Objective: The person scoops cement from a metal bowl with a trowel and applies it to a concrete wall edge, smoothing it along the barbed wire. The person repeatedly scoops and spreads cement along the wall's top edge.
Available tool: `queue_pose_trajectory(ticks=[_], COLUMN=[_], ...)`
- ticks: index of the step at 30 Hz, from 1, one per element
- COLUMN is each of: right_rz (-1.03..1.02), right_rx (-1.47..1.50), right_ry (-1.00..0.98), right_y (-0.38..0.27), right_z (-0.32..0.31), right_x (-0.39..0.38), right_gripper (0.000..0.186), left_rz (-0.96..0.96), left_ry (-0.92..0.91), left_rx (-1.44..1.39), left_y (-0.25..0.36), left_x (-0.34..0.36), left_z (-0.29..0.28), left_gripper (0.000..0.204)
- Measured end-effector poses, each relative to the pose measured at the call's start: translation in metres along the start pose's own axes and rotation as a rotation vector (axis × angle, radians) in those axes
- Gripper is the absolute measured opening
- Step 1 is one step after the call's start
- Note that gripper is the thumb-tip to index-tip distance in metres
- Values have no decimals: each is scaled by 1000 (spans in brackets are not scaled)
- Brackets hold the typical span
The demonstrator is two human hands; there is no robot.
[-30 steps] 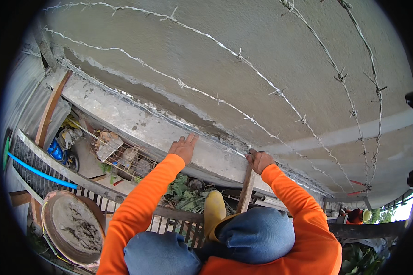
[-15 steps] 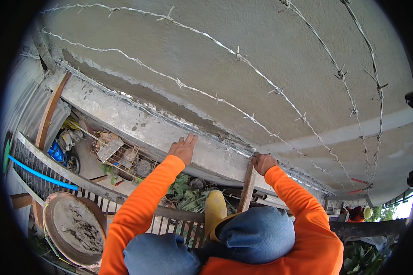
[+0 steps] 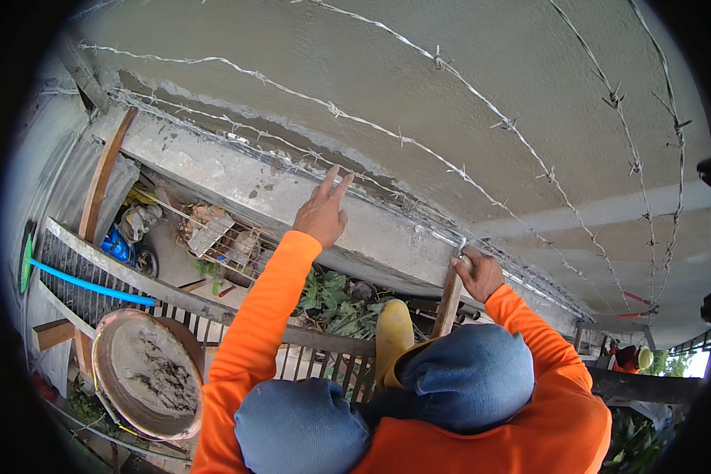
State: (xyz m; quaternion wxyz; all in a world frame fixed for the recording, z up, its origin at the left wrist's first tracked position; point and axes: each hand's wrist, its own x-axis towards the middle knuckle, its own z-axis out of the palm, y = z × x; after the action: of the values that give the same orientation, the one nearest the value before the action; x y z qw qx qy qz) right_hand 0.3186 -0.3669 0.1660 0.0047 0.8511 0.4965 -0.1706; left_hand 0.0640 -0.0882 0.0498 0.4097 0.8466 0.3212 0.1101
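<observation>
My left hand (image 3: 321,212) is raised over the grey concrete ledge (image 3: 213,170), index and middle fingers stretched out and apart. Its fingertips are by the low strand of barbed wire (image 3: 296,148) along the wall's foot; I cannot tell whether they touch it. Nothing shows in that hand. My right hand (image 3: 479,275) is closed at the top of a wooden post (image 3: 448,304) against the ledge. A small shiny metal piece (image 3: 460,246) sticks out by its fingers, too small to name.
More barbed wire (image 3: 332,109) crosses before the plastered wall (image 3: 482,150). At lower left, a round tub (image 3: 107,371) of grey mortar stands near a slatted platform (image 3: 300,363). Below lie a wire crate (image 3: 233,245) and leafy plants (image 3: 332,296). Another person (image 3: 630,359) is far right.
My left hand has lifted from the ledge toward the wall, its fingers spreading apart. My right hand stays at the post top, turned slightly. The whole view has shifted a little.
</observation>
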Motion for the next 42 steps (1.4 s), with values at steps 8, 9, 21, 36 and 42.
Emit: queue_pose_trajectory(ticks=[8, 9, 21, 36, 42], right_rz=[-674, -819, -1637, -1795, -1625], right_rx=[-43, -92, -454, -370, -50], right_ry=[-59, -52, 58, -334, -591], right_y=[-164, -201, -502, -526, -502], right_z=[-10, -13, -3, 56, 71], right_x=[55, 67, 55, 41, 47], right_gripper=[36, 36, 28, 29, 32], left_rz=[-156, -206, -725, -842, -803], left_ry=[836, 980, 1502, 1517, 1527], left_rx=[-340, -341, 30, 277, 303], left_y=[3, 9, -2, -34, -26], left_x=[-193, -227, -520, -564, -561], left_z=[-192, -211, -237, -177, -181], left_gripper=[51, 49, 38, 30, 29])
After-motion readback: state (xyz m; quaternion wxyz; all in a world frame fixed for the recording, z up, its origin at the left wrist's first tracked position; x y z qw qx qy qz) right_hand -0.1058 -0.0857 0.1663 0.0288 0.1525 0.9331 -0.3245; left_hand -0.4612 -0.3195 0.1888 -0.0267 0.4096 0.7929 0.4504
